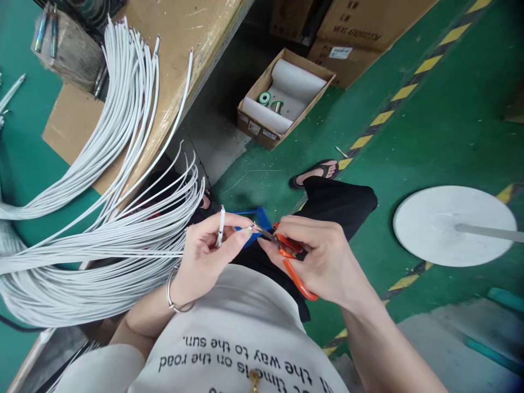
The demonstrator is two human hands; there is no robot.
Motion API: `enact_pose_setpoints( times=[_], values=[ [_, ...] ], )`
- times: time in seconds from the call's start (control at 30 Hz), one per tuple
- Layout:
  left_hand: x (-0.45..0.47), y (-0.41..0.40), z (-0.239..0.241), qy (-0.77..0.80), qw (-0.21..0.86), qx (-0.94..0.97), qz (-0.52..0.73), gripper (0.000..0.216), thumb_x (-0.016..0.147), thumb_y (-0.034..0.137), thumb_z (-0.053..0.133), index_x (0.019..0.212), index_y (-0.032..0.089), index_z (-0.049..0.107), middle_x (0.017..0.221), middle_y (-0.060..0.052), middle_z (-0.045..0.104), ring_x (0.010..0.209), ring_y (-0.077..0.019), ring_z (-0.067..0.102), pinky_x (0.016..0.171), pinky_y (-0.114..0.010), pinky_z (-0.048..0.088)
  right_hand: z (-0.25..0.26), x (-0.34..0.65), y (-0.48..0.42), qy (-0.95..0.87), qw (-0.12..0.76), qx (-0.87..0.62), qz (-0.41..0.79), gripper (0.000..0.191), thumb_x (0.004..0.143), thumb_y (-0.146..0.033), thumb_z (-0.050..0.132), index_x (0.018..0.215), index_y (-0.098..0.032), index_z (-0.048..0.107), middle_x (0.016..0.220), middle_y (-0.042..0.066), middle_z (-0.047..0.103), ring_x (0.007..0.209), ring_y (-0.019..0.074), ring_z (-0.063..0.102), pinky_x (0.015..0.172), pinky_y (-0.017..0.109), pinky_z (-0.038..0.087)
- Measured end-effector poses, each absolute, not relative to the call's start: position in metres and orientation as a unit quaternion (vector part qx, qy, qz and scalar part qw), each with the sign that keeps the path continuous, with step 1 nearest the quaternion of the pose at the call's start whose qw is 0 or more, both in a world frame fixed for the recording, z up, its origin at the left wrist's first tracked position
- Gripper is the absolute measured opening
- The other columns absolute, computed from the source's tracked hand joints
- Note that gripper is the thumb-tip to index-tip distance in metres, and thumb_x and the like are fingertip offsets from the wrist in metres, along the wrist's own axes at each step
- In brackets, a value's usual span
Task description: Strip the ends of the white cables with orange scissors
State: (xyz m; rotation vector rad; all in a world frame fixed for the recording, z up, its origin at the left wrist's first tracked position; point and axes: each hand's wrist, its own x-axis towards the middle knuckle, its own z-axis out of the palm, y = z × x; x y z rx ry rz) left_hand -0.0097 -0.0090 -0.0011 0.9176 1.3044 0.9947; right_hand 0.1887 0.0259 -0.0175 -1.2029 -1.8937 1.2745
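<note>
My left hand (pixel 210 245) pinches a white cable between thumb and forefinger, its cut end just past the fingertips. Another white cable end (pixel 221 225) with a dark tip pokes up between the fingers of that hand. My right hand (pixel 317 251) is wrapped round orange-handled cutting pliers (pixel 301 281). The jaws of the pliers meet the cable end at my left fingertips; whether they are fully closed is too small to tell. Beside my left hand, a thick bundle of white cables (pixel 135 267) hangs over the table edge.
More white cables (pixel 123 93) lie on the cardboard-covered table (pixel 176 22) at the left. On the green floor stand an open carton (pixel 262 139) with solder-like spools and stacked boxes (pixel 360 27). A round white base (pixel 434 229) with a pole is at the right.
</note>
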Motion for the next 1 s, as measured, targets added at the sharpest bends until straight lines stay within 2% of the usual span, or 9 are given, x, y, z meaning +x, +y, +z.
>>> enact_pose_setpoints(
  times=[0.57, 0.83, 0.9, 1.0],
  values=[
    [-0.0092, -0.0083, 0.0021, 0.566, 0.590, 0.401, 0.415, 0.008, 0.098, 0.031, 0.076, 0.099, 0.028, 0.083, 0.062, 0.003, 0.059, 0.054, -0.0072, 0.039, 0.048, -0.020, 0.031, -0.0201, 0.1900, 0.0232, -0.710, 0.287, -0.448, 0.461, 0.049, 0.086, -0.007, 0.065, 0.064, -0.022, 0.023, 0.059, -0.006, 0.028, 0.056, 0.0093, 0.023, 0.051, 0.029, 0.023],
    [-0.0088, -0.0070, 0.0034, 0.568, 0.586, 0.404, 0.413, 0.008, 0.097, 0.031, 0.077, 0.099, 0.028, 0.084, 0.060, 0.004, 0.056, 0.054, -0.0081, 0.038, 0.048, -0.022, 0.029, -0.0206, 0.1894, 0.0241, -0.712, 0.285, -0.444, 0.463, 0.047, 0.086, -0.007, 0.063, 0.064, -0.022, 0.024, 0.057, -0.006, 0.029, 0.055, 0.0087, 0.024, 0.049, 0.028, 0.021],
    [-0.0091, -0.0068, 0.0037, 0.570, 0.585, 0.403, 0.413, 0.008, 0.097, 0.032, 0.077, 0.099, 0.028, 0.084, 0.062, 0.003, 0.060, 0.054, -0.0082, 0.038, 0.048, -0.022, 0.029, -0.0203, 0.1892, 0.0239, -0.711, 0.289, -0.444, 0.463, 0.046, 0.087, -0.009, 0.062, 0.062, -0.022, 0.026, 0.056, -0.006, 0.029, 0.054, 0.0083, 0.025, 0.048, 0.028, 0.021],
    [-0.0086, -0.0076, 0.0046, 0.565, 0.598, 0.395, 0.409, 0.009, 0.097, 0.032, 0.076, 0.098, 0.026, 0.084, 0.077, -0.001, 0.073, 0.055, -0.0077, 0.040, 0.048, -0.023, 0.031, -0.0212, 0.1881, 0.0234, -0.707, 0.300, -0.446, 0.461, 0.047, 0.088, -0.009, 0.061, 0.060, -0.021, 0.027, 0.056, -0.006, 0.028, 0.053, 0.0079, 0.023, 0.047, 0.028, 0.019]
  ],
)
